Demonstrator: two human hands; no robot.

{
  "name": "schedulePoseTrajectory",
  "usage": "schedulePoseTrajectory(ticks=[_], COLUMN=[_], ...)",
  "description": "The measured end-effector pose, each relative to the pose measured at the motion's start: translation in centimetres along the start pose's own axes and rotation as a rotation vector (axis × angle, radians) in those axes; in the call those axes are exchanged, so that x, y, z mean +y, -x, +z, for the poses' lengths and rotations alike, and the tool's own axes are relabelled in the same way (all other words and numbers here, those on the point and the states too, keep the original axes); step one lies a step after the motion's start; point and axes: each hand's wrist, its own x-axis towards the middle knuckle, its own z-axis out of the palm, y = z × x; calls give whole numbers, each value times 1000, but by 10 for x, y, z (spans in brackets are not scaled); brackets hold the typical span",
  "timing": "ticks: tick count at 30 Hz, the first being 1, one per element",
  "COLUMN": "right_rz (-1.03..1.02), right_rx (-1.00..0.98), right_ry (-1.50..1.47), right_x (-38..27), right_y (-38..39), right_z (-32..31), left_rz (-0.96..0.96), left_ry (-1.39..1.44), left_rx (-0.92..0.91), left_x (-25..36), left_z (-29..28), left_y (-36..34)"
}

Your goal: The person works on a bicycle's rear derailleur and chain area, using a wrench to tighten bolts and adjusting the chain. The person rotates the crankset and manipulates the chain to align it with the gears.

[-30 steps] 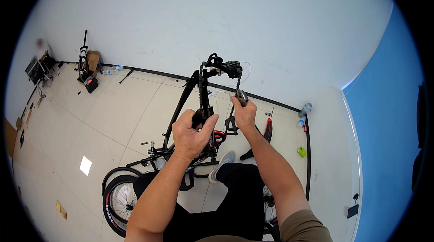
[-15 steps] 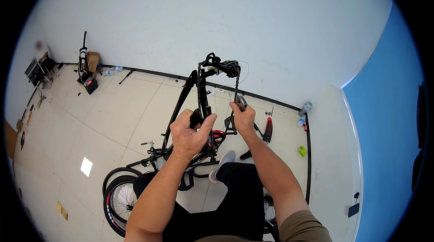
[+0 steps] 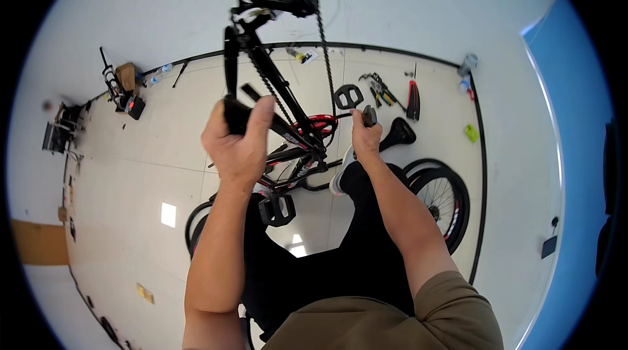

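Observation:
My left hand (image 3: 239, 140) is closed round a black bar of the bicycle frame (image 3: 281, 82), which stands raised at a slant in front of me. The derailleur (image 3: 302, 2) hangs at the frame's upper end, with the chain (image 3: 325, 55) running down to the red chainring (image 3: 322, 121). My right hand (image 3: 366, 133) grips a dark metal tool (image 3: 369, 116), perhaps pliers, just right of the chain and below a black pedal (image 3: 348, 96). A second pedal (image 3: 276, 210) sits low by my left forearm.
Wheels (image 3: 437, 199), a saddle (image 3: 399, 133), hand tools (image 3: 383, 93) and a red-black part (image 3: 413, 98) lie to my right. A fork (image 3: 118, 88) stands by a cardboard box (image 3: 126, 75) at far left. Bottles (image 3: 468, 65) line the base of the white wall (image 3: 392, 10).
The view has tipped downward. The raised frame and my left hand have moved up and leftward in the picture. My right hand and tool have come away from the chain, to its right.

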Motion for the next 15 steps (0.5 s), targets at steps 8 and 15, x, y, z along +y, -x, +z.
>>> schedulePoseTrajectory(ticks=[8, 15], right_rz=[39, 2], right_rx=[-157, -420], right_ry=[-110, 53], right_x=[3, -9], right_y=[-14, -21], right_z=[3, 10], left_rz=[-18, -12], left_ry=[-8, -35], left_rx=[81, 20], left_x=[-3, 9], left_z=[-7, -4], left_y=[5, 10])
